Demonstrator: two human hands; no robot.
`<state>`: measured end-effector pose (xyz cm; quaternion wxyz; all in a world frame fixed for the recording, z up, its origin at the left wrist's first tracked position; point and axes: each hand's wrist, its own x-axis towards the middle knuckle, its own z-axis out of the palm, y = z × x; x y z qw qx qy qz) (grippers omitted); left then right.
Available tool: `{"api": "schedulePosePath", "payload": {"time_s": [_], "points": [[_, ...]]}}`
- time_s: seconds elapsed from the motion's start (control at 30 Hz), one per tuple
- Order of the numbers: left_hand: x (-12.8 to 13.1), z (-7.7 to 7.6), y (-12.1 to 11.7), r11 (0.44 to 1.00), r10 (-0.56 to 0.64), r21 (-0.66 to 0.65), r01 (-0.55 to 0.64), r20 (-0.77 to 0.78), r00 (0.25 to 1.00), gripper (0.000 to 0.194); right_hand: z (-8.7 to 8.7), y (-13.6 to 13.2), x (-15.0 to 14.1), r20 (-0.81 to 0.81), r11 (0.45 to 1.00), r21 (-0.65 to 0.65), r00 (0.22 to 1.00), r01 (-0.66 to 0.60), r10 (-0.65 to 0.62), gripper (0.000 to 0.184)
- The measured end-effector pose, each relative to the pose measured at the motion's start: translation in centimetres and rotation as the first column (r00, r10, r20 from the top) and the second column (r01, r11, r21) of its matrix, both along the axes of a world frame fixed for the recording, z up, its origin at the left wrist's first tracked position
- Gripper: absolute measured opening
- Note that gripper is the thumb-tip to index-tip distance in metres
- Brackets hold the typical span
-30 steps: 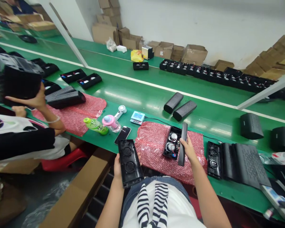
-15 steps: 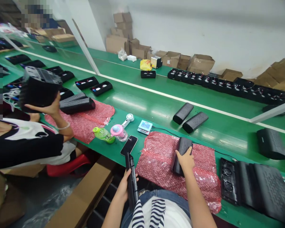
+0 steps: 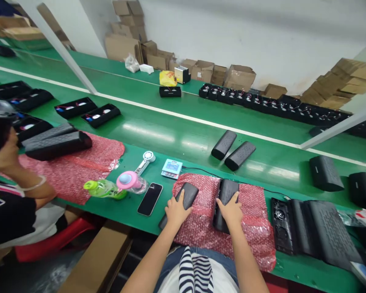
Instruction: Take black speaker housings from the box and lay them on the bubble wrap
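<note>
My left hand (image 3: 175, 211) rests over a black speaker housing (image 3: 189, 193), thumb and fingers around its sides. That housing lies slanted across the left edge of the red bubble wrap (image 3: 253, 240). Beside it, my right hand (image 3: 231, 212) grips a second black speaker housing (image 3: 228, 189) near the middle of the wrap. The two pieces lie apart. To the right of the wrap are an open speaker half (image 3: 281, 228) with round drivers and several dark grille covers (image 3: 332, 226).
A smartphone (image 3: 150, 199), a pink-lidded cup (image 3: 131, 182), a green bottle (image 3: 103, 189), a small fan (image 3: 145, 160) and a blue-screened device (image 3: 171, 168) stand left of the wrap. Two housings (image 3: 224, 145) lie on the green surface beyond. A co-worker's arm (image 3: 24, 179) is at left.
My left hand has brought its housing up from the table's front edge and laid it on the wrap. My right hand stays on its housing. The view has turned right.
</note>
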<state>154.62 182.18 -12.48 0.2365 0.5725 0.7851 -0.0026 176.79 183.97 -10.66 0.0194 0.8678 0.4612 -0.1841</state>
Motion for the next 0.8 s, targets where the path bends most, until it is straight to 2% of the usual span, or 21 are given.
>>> {"api": "schedulePosePath", "payload": {"time_s": [0.17, 0.27, 0.33, 0.4, 0.53, 0.67, 0.8], "points": [[1.6, -2.2, 0.7, 0.998, 0.007, 0.060, -0.002, -0.082, 0.997, 0.085, 0.1, 0.3, 0.1, -0.034, 1.000, 0.020, 0.999, 0.012, -0.011, 0.108], [1.6, -3.2, 0.3, 0.996, -0.017, 0.084, 0.025, -0.103, 0.995, 0.081, -0.2, 0.5, -0.4, 0.008, 0.999, 0.043, 1.000, -0.001, 0.000, 0.105], [1.1, -3.5, 0.0, 0.996, -0.036, 0.084, 0.041, -0.063, 0.997, 0.080, -0.7, 0.5, -0.8, 0.060, 0.996, 0.089, 0.998, -0.023, 0.017, 0.103], [0.1, -3.8, -0.3, 0.993, -0.052, 0.110, 0.049, 0.026, 0.998, 0.076, -1.1, 0.4, -1.1, 0.082, 0.990, 0.139, 0.996, -0.040, 0.029, 0.103], [-3.4, -5.1, -1.8, 0.968, -0.102, 0.248, 0.037, 0.254, 0.962, 0.052, -1.4, 0.2, -1.0, 0.048, 0.984, 0.174, 0.998, -0.039, 0.031, 0.103], [-6.9, -8.3, -3.9, 0.924, -0.128, 0.382, 0.000, 0.309, 0.942, 0.038, -1.3, 0.4, -0.9, 0.063, 0.986, 0.164, 0.998, -0.019, 0.009, 0.103], [-8.5, -11.2, -5.0, 0.828, -0.195, 0.560, -0.015, 0.312, 0.930, 0.029, -1.3, 0.3, -0.7, 0.063, 0.980, 0.199, 0.998, -0.016, 0.004, 0.102]]}}
